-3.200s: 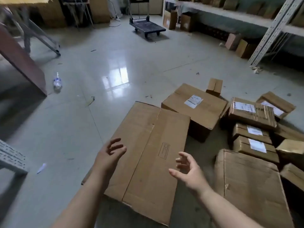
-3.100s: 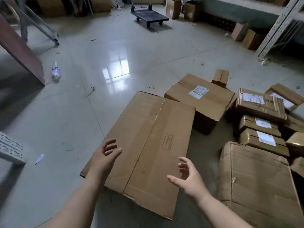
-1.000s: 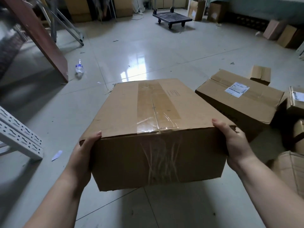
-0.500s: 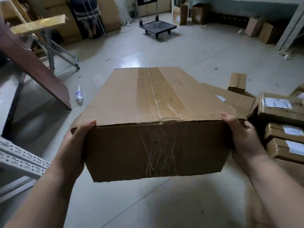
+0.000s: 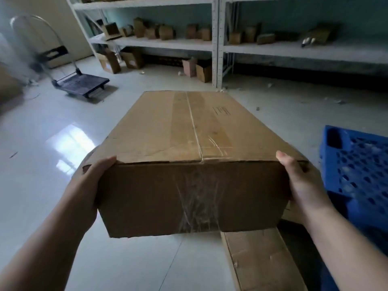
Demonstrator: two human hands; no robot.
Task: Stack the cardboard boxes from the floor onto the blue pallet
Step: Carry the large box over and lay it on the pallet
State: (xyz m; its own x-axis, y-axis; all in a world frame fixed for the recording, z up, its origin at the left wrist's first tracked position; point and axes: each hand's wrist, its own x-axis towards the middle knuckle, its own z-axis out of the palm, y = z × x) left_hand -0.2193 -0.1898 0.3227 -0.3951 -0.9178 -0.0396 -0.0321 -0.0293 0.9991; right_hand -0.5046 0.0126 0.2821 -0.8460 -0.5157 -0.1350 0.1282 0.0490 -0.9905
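Note:
I carry a large taped cardboard box (image 5: pixel 189 143) in the air in front of me. My left hand (image 5: pixel 88 185) grips its near left corner, thumb on the top edge. My right hand (image 5: pixel 302 181) grips the near right corner the same way; the fingers of both hands are hidden behind the box sides. The blue pallet (image 5: pixel 357 169), a perforated plastic grid, lies on the floor at the right edge, beside the box. Another cardboard box (image 5: pixel 262 259) lies on the floor below the carried one, at the lower right.
White metal shelving (image 5: pixel 216 45) with several small boxes lines the far wall. Small boxes (image 5: pixel 197 69) stand on the floor under it. A dark platform trolley (image 5: pixel 81 82) stands at the back left. Glossy tiled floor (image 5: pixel 52 143) spreads to the left.
I lifted the big box off the floor with both hands and turned right with it. The pile of floor boxes left the view; shelving and the blue pallet came in.

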